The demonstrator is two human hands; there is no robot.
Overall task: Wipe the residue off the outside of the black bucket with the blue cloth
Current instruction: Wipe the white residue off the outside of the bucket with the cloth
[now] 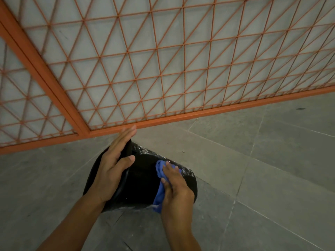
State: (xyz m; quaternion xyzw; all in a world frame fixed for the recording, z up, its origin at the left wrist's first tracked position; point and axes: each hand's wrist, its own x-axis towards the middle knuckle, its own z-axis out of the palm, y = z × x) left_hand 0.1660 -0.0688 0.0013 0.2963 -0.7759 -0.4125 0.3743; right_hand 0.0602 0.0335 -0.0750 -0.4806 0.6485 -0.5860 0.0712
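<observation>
The right hand (176,185) presses the bunched blue cloth (160,178) against the side of the black bucket (141,180), fingers curled loosely over the wad and holding it down. The left hand (114,165) steadies the bucket at its rim (125,178) — fingers nearly straight along the edge, thumb hooked over it. To do this step well, I'd keep firm, even pressure and sweep toward the whitish residue (183,170) that shows along the upper edge of the wall, turning the bucket with the left hand so fresh wall comes under the cloth. The bucket lies on its side on the grey tiled floor (253,160), near the orange mesh fence (163,69) — its long axis runs left to right, mouth to the left, base to the right
</observation>
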